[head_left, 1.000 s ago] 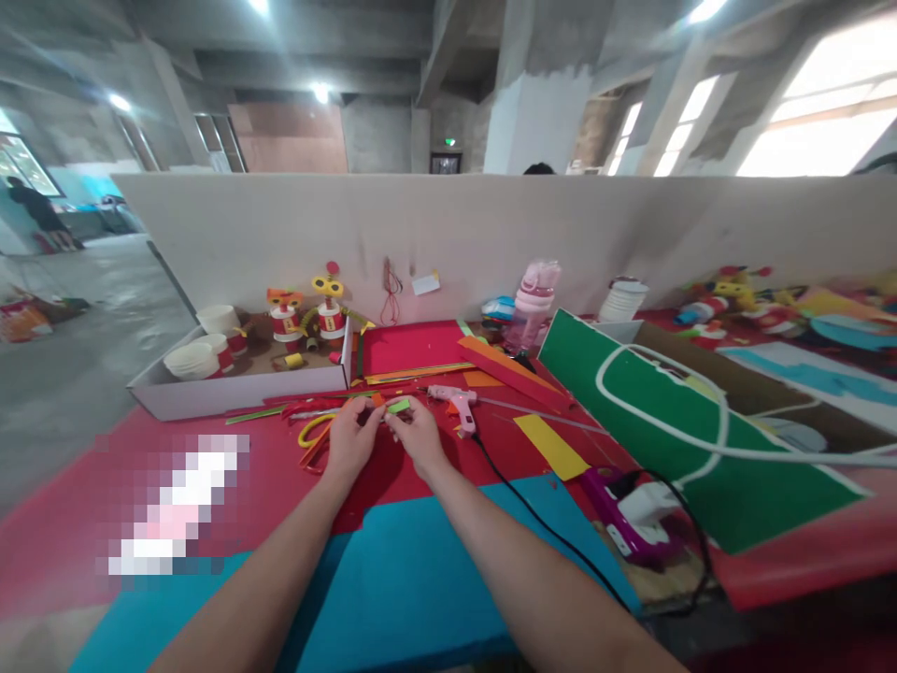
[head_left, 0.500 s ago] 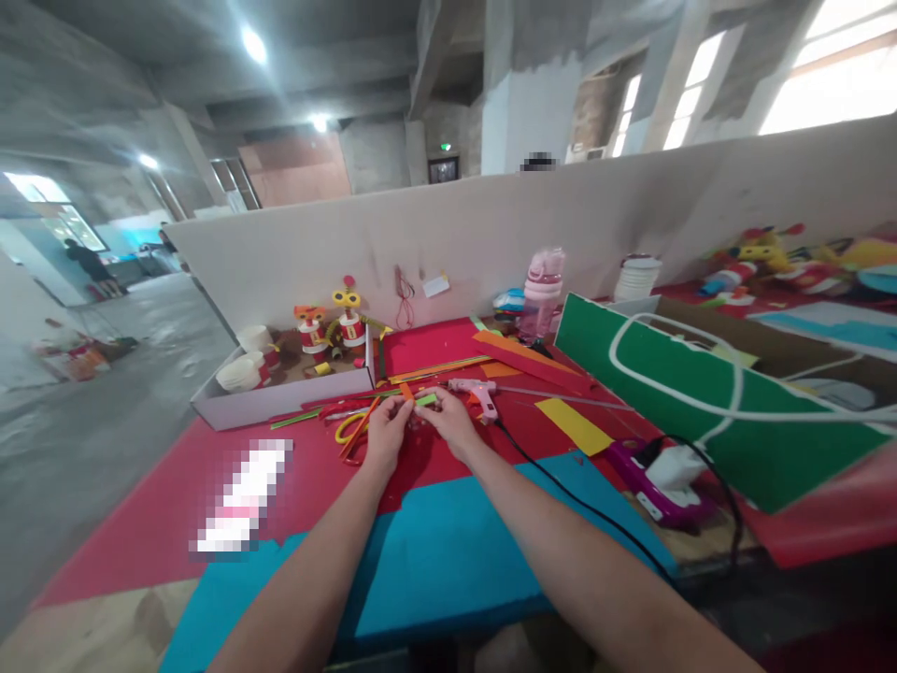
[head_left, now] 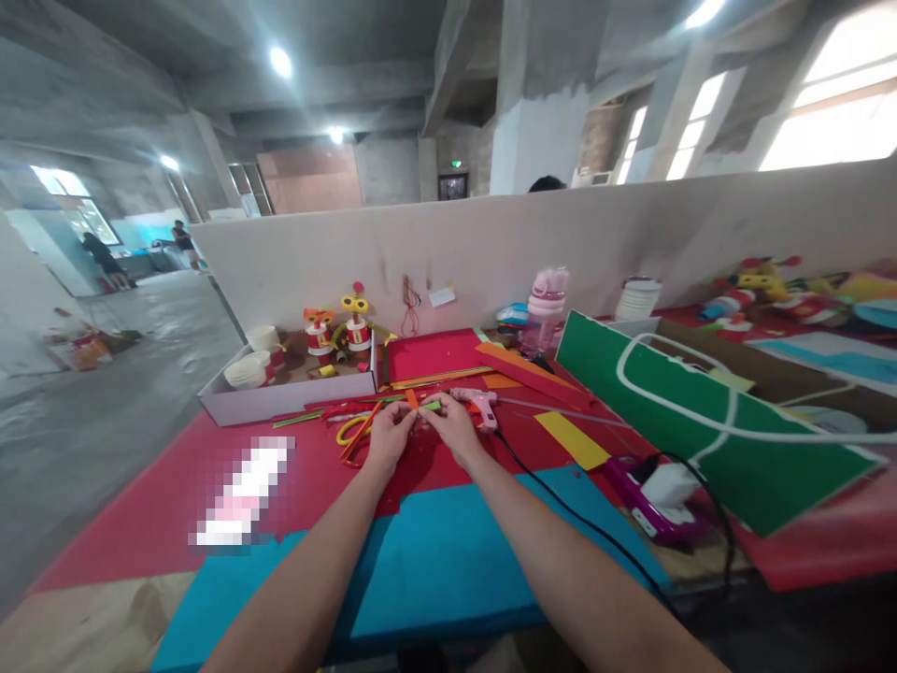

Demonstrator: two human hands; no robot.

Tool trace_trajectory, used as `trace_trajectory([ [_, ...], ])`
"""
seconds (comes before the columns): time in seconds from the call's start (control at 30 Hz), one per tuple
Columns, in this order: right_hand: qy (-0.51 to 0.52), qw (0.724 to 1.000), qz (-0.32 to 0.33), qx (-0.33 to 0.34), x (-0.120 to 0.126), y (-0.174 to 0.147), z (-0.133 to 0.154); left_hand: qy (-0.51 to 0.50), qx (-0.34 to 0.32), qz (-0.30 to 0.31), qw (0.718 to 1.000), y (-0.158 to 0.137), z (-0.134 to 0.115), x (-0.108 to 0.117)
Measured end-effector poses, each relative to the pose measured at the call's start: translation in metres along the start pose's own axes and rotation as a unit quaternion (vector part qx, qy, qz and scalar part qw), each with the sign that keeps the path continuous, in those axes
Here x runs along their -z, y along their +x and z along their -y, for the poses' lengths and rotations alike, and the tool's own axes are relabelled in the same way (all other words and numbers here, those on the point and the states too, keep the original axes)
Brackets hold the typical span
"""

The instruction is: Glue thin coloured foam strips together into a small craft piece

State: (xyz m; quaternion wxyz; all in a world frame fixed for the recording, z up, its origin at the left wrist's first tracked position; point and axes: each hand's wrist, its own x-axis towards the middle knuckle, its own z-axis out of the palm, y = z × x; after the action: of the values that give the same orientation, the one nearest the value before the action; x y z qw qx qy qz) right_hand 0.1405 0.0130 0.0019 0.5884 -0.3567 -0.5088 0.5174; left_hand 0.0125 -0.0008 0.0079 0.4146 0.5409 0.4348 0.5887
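Reaching over a big blue sheet [head_left: 420, 561], a person's two bare arms are stretching to the middle of a red table cover [head_left: 154, 523]. The left hand [head_left: 392, 435] is bending its fingers in, and its thumb and fingertips are pinching close on a small orange strip [head_left: 412, 399]. The right hand [head_left: 448, 428] is curling too, with its fingertips almost together, and is holding a little green piece [head_left: 433, 407]. The two bits are sitting next to each other at the fingertips. I can't tell if they are touching, because they are tiny and the fingers are hiding parts of them.

Just left of the hands, a yellow loop [head_left: 346, 434] is lying with some thin strips. A pink glue gun [head_left: 483, 407] is resting just beside the right hand. Over to the right, a white plug [head_left: 669, 484] is sitting on a purple power strip [head_left: 651, 514], and a yellow paper [head_left: 571, 439] is lying near it.

Farther back, a white box [head_left: 280, 406] is holding white cups [head_left: 243, 373] and two toy figures [head_left: 358, 334]. A pink bottle [head_left: 547, 304] is standing by a long white wall [head_left: 315, 262]. Behind the wall, a dark-haired head [head_left: 547, 184] is peeking over. Far away on the left, two people [head_left: 104, 259] are standing.
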Motion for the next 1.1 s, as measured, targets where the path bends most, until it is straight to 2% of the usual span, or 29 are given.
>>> trace_trajectory([
  [0.2,-0.016,1.0,-0.004,0.001,0.002,0.001,-0.002,0.007,0.003,0.021,1.0,0.001,0.005,0.002],
  [0.3,-0.025,1.0,-0.006,-0.007,0.005,0.004,0.0,0.0,-0.001,0.012,1.0,0.001,0.003,0.002],
  [0.4,-0.054,0.998,-0.043,0.008,0.009,0.007,0.002,-0.006,-0.002,0.004,1.0,0.001,0.0,0.001],
  [0.5,-0.083,0.991,-0.087,0.053,0.01,0.007,0.004,0.0,0.002,0.011,1.0,0.0,-0.002,0.001],
  [0.7,-0.166,0.982,-0.021,0.091,0.007,0.004,0.004,0.044,0.027,0.054,0.997,-0.002,-0.001,0.001],
  [0.93,-0.205,0.973,-0.04,0.095,0.012,0.007,0.005,0.067,0.015,0.089,0.994,-0.005,-0.009,-0.002],
  [1.1,-0.184,0.976,-0.068,0.098,0.02,0.013,0.004,0.041,0.031,0.132,0.99,-0.005,-0.007,-0.003],
])
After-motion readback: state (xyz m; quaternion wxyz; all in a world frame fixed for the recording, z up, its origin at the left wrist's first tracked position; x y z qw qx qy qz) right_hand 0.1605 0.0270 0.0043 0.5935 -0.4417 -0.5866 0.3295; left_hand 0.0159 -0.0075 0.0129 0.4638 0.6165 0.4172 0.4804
